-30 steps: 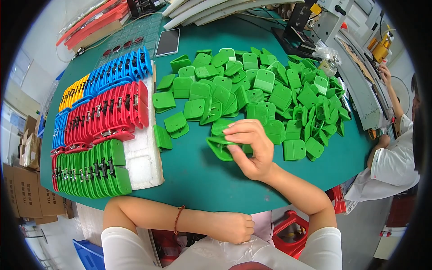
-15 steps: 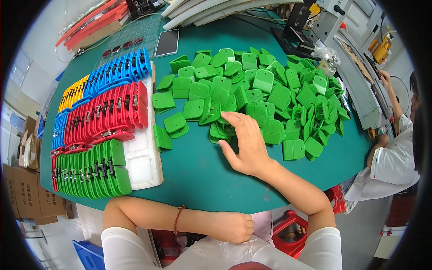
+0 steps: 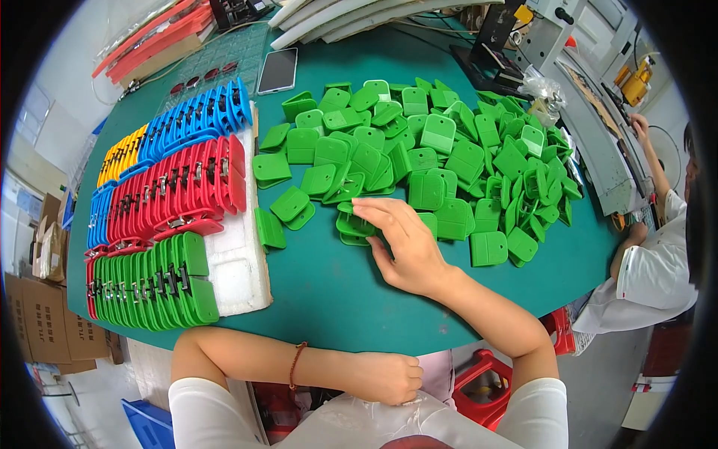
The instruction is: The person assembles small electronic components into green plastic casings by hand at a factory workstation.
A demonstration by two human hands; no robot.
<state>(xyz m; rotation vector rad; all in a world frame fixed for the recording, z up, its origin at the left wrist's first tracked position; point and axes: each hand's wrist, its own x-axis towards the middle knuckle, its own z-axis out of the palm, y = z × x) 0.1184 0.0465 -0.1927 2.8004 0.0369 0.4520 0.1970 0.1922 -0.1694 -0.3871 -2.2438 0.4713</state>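
Observation:
A heap of loose green plastic clips (image 3: 441, 138) covers the middle of the table, each made of two flat leaves. At the heap's near edge my right hand (image 3: 404, 243) has its thumb and fingers closed around a green clip (image 3: 350, 223), which lies on the mat and is partly hidden by the fingertips. Another clip seems to sit against it. My left hand (image 3: 389, 378) rests closed near my lap, just off the table's near edge, and whatever it may hold is hidden. A loose clip (image 3: 271, 228) lies beside the foam board.
On the left, a white foam board (image 3: 238, 273) carries rows of green, red (image 3: 176, 179), blue (image 3: 198, 112) and yellow clips with metal parts. A phone (image 3: 277, 71) lies behind. Machine equipment (image 3: 591, 127) and another person (image 3: 647, 247) are at right.
My right hand has shifted slightly left and toward me, bringing the green clip away from the heap's edge. My left hand has stayed in place.

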